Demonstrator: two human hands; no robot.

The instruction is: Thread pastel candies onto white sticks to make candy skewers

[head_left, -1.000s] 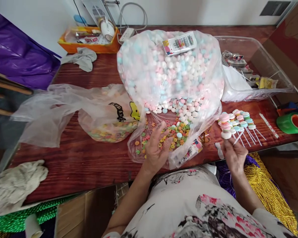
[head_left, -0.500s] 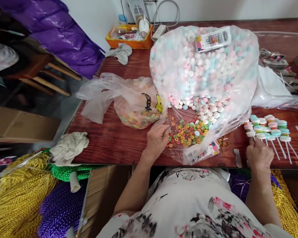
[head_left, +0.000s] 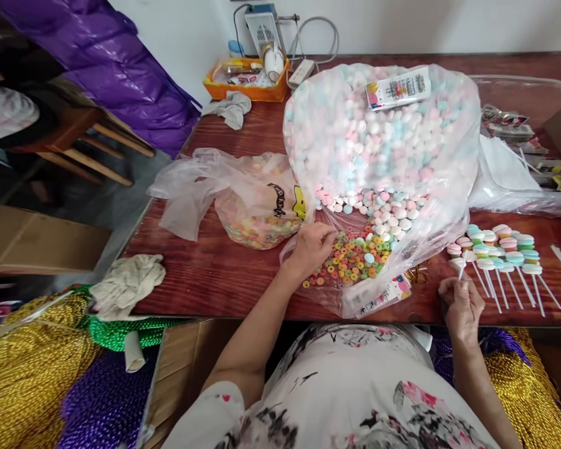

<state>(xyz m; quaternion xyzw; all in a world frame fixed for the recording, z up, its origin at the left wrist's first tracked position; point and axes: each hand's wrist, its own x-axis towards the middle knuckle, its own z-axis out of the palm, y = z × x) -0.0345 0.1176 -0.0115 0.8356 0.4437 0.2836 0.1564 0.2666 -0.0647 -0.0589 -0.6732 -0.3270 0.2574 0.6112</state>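
My right hand (head_left: 462, 307) pinches a white stick (head_left: 460, 274) upright, with a white candy piece (head_left: 457, 263) on its tip. Beside it lie several finished-looking candy skewers (head_left: 507, 252), stacks of pastel pieces on white sticks. My left hand (head_left: 312, 247) is closed at the left edge of the small colourful rings (head_left: 355, 262); whatever its fingertips hold is too small to make out. The rings lie on the spread mouth of a big clear bag (head_left: 449, 162) full of pastel candy pieces (head_left: 395, 218).
Left of the big bag sits a smaller clear bag (head_left: 257, 231) of coloured rings. Crumpled cloths (head_left: 128, 280) lie near the left edge. A clear plastic bin (head_left: 509, 196) stands at right, an orange tray (head_left: 271, 93) at back. Bead strands (head_left: 23, 374) hang below the table.
My right hand has moved left from the skewers and now holds a stick with a white piece upright. My left hand has shifted right, over the rings' edge.
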